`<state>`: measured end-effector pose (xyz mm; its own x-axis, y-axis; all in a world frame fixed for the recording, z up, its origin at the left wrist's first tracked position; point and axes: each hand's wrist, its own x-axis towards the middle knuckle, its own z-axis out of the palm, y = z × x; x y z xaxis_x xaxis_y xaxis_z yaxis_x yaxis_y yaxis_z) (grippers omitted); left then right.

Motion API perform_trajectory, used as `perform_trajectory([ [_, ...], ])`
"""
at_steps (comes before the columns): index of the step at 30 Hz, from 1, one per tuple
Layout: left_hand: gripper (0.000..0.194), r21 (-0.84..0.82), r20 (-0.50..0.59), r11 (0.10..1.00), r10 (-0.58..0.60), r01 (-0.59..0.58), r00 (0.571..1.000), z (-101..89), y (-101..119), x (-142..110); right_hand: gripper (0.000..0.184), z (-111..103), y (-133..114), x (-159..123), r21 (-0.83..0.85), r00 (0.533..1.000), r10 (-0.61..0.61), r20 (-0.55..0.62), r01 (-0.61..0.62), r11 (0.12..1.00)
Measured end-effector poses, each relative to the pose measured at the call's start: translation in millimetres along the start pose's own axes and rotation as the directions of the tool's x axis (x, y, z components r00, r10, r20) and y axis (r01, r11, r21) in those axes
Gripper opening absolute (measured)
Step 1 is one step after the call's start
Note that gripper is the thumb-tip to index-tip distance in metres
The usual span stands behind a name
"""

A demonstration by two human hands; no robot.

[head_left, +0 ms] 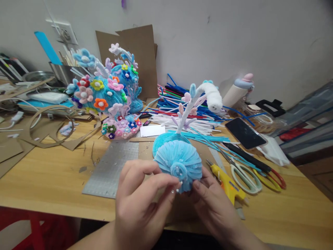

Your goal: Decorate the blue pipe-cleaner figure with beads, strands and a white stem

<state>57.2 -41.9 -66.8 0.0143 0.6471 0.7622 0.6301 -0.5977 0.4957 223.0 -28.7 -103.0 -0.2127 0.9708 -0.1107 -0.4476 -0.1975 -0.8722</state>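
Observation:
A light-blue fuzzy pipe-cleaner dome (179,156), ribbed from its centre outward, is held up in front of me. My right hand (215,205) grips its right and lower edge, with the thumb on the front. With thumb and forefinger, my left hand (145,201) pinches at small shiny beads (177,190) just below the coiled centre of the dome; whether they are on a string I cannot tell. Behind the dome stands a round turquoise base (158,142) with a white curved stem (187,113) carrying small pastel petals.
Flower-covered pipe-cleaner pieces (104,90) stand at the back left. Loose pipe cleaners (177,100) lie along the wall. On the right are a phone (246,132), scissors (246,177) and a yellow glue gun (227,182). A grey cutting mat (109,170) and cardboard rings (33,128) lie left.

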Motion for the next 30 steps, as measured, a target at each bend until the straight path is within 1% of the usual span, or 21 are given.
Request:
perform_trajectory([
  [4,0.018,0.028,-0.018,0.998,0.056,-0.056,0.998,-1.9,2.9,2.0,0.035,-1.2,4.1,0.3,0.022,0.999,-0.014,0.034,0.014,1.0],
  [9,0.016,0.078,-0.027,0.986,0.149,-0.147,0.988,-5.4,2.6,0.8,0.039,-4.3,7.8,0.6,0.045,0.998,-0.055,0.018,0.054,0.998],
  [15,0.015,0.056,-0.027,0.991,0.124,-0.123,0.992,-4.4,3.3,-1.0,0.041,-3.9,7.7,1.2,0.055,0.998,-0.067,0.015,0.066,0.996],
  [20,0.014,0.05,-0.016,0.994,0.096,-0.095,0.995,-4.1,2.5,-1.0,0.041,-4.8,8.7,-0.1,0.045,0.999,-0.048,-0.025,0.049,0.998],
  [23,0.014,0.03,-0.018,0.997,0.079,-0.078,0.997,-4.1,1.9,-0.4,0.042,-5.4,9.3,-0.8,0.038,0.997,-0.062,-0.049,0.064,0.997],
  [30,0.014,0.004,-0.056,0.996,0.084,-0.084,0.995,-2.4,-0.4,-0.7,0.042,-5.1,9.1,-0.7,-0.034,0.992,-0.084,-0.091,0.081,0.996],
])
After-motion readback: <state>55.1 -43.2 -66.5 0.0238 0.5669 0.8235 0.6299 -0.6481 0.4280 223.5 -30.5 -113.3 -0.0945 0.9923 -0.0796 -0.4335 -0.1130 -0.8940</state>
